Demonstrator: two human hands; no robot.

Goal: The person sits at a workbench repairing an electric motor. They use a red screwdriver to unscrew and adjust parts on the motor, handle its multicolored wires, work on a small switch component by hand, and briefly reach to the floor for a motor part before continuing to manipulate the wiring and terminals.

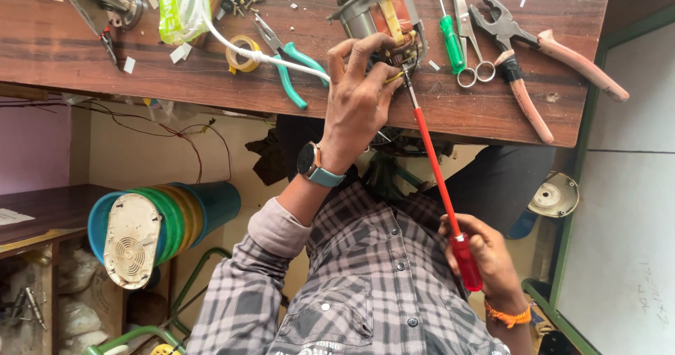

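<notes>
left hand steadies the motor; right hand holds a red screwdriver against it.

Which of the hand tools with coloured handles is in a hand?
The red-handled screwdriver, gripped by the right hand. The teal pliers and green screwdriver lie untouched on the table.

A dark wooden workbench with a streaked grain runs across the top of the view, its front edge worn and scuffed. Below it stands a pale cream wall, with thin red and black wires hanging loose under the bench. To one side a second brown wooden table sits over a cluttered shelf. A stack of coloured plastic tubs lies on its side nearby, above a green metal frame. On the other side a white panel is edged in green. The light is even and soft.
</notes>
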